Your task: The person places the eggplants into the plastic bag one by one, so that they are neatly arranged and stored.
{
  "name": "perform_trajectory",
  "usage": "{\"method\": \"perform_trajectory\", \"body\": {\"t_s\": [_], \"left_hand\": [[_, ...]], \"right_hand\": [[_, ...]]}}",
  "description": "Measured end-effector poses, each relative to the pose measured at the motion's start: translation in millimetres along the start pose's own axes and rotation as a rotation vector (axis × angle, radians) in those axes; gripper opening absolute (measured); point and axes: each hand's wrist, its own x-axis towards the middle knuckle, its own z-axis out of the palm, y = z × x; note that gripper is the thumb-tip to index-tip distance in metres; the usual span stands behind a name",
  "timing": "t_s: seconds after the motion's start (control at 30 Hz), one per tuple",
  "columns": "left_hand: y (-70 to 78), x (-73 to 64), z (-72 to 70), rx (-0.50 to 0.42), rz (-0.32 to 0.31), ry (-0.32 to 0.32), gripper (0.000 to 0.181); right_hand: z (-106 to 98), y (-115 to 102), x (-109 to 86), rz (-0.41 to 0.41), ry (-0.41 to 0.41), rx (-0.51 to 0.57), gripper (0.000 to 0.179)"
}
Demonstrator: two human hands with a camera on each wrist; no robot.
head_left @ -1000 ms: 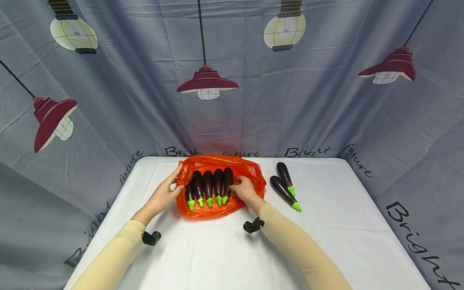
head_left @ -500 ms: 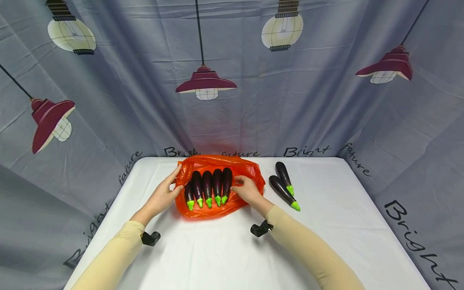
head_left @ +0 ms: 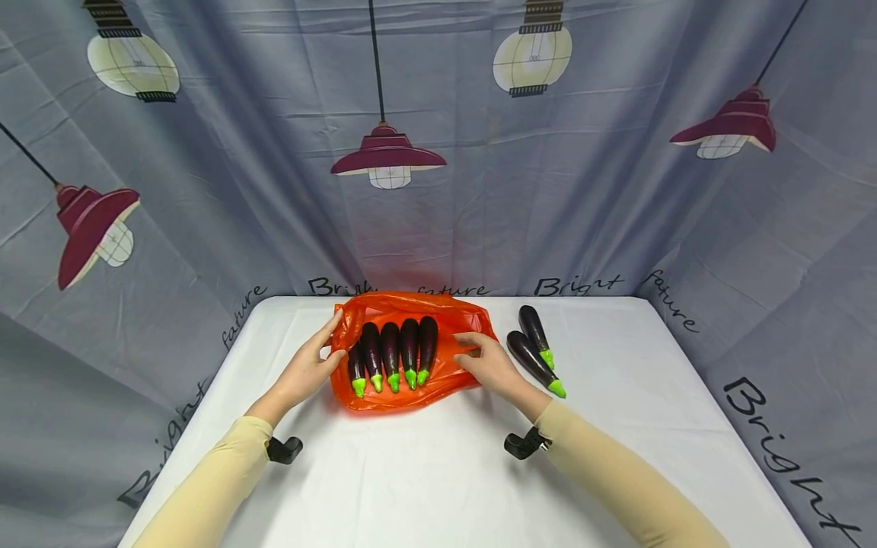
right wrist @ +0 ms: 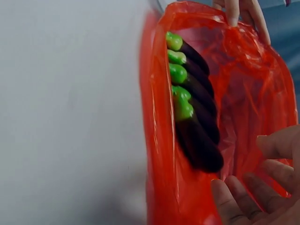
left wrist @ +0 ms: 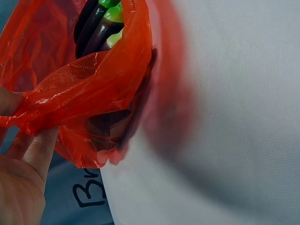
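Observation:
An orange-red plastic bag (head_left: 393, 405) lies spread on the table with its mouth open. Several dark purple eggplants (head_left: 409, 346) with green stem ends lie side by side inside it. At the bag's left rim my left hand (head_left: 304, 373) pinches the plastic (left wrist: 84, 96) between thumb and fingers. My right hand (head_left: 492, 369) hovers at the bag's right side, fingers spread and holding nothing. In the right wrist view, the fingers of my right hand (right wrist: 267, 187) are apart from the nearest eggplant (right wrist: 199, 140).
Two more eggplants lie to the right of the bag, one nearer (head_left: 534, 364) and one farther back (head_left: 533, 329). They rest on a white-covered table (head_left: 404, 487). A grey-blue curtain (head_left: 438, 221) printed with lamps hangs behind the table's back edge.
My right hand has let go of the rightmost eggplant in the bag and moved right, its fingers opening. My left hand keeps its place on the bag's rim.

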Motion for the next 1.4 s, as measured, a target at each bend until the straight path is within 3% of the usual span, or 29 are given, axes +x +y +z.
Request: {"method": "perform_trajectory", "body": {"t_s": [0.4,0.63,0.83,1.03,1.4], "left_hand": [[-0.3,-1.5,0.9,0.000,0.011,0.006,0.080],[-1.3,-1.2,2.1,-0.008,0.006,0.007,0.083],[-0.8,-1.3,2.7,-0.009,0.000,0.008,0.084],[-1.2,-1.0,2.2,-0.006,0.011,0.005,0.084],[-1.9,-0.8,3.4,-0.002,0.004,0.011,0.084]], "right_hand": [[-43.2,7.1,-15.3,-0.015,0.026,-0.041,0.046],[-58.2,15.5,-19.3,-0.027,0.063,-0.026,0.046],[-71.4,25.2,-23.4,-0.028,0.089,-0.087,0.048],[-86.7,37.7,-28.1,-0.005,0.110,-0.168,0.051],[-110.1,60.9,-26.3,0.052,0.120,-0.196,0.055]]}}
